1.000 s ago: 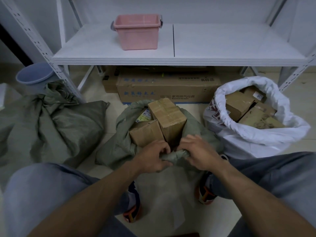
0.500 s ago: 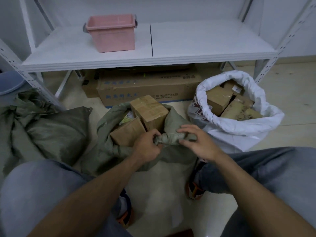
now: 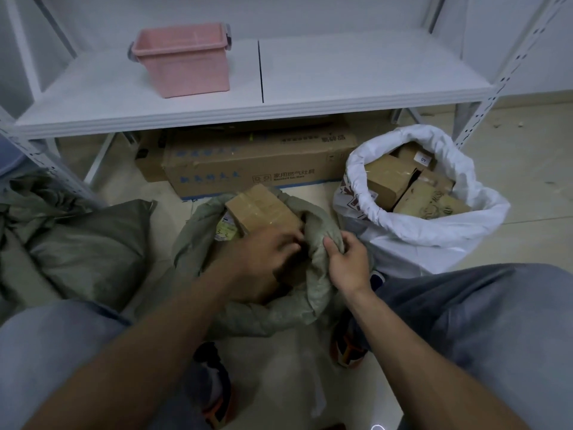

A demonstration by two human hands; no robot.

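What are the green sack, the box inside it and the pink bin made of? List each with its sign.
Green sack: likely woven plastic, matte; it creases and bunches where the right hand pinches its rim.
Box: brown cardboard, dull, sealed with glossy clear tape that catches light.
Pink bin: moulded plastic, smooth, slightly matte, with a stiff rolled rim.
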